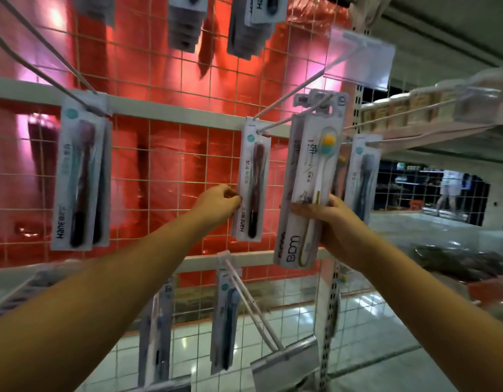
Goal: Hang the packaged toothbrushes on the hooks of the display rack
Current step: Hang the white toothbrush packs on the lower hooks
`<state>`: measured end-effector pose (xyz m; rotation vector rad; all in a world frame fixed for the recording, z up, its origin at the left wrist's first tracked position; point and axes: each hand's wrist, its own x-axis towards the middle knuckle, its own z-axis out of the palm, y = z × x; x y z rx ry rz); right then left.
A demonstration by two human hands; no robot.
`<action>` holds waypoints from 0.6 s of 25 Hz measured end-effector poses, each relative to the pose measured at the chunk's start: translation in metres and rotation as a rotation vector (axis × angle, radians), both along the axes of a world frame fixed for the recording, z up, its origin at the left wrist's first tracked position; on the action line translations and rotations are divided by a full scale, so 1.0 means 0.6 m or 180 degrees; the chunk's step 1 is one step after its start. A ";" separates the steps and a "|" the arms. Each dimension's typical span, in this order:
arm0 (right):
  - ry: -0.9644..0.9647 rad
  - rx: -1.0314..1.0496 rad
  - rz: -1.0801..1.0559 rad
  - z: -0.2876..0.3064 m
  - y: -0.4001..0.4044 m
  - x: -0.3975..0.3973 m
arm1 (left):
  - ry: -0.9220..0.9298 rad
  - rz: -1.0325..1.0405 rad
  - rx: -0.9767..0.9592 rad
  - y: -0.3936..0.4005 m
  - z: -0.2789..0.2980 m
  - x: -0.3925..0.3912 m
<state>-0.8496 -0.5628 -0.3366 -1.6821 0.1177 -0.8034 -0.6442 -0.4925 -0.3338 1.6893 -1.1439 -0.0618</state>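
Head view, facing the wire-grid display rack [188,154].

Right hand [334,222], at about 3 o'clock from frame centre: fingers wrapped round the lower part of a small stack of white "ebm" packs [309,188], front one showing a toothbrush with a yellow-and-teal head. The packs' hang tabs sit at the double-wire hook [290,114] that runs out from the crossbar toward 1 o'clock, ending in a clear label holder [358,60]. Whether the tabs are fully threaded on I cannot tell; the tabs overlap the wire.

Left hand [220,200], near centre: fingers curled, pinching the left edge of a "Hane" pack [251,188] that hangs at the back of the same hook, against the grid.

Progress, judged:
- Done: Hane packs hang at 9 o'clock [80,176], at 3 o'clock behind the ebm stack [362,176], on the row at 12 o'clock, and on the lower row near 6 o'clock [226,321].
- In hand: the ebm stack, at the hook but not yet let go.
- Left: sliding that stack back and releasing it. Long hooks at 10 o'clock [43,46] look thinly stocked, so more hanging seems likely. No supply of unhung packs is visible.
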 end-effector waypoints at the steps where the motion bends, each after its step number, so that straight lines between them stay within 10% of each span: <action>1: -0.0039 0.0047 0.0010 -0.003 0.001 -0.010 | 0.0010 0.0004 0.0005 -0.004 -0.003 0.000; 15: -0.0249 0.0213 0.0385 -0.022 0.003 -0.086 | 0.0430 0.0036 0.0033 -0.054 0.000 -0.040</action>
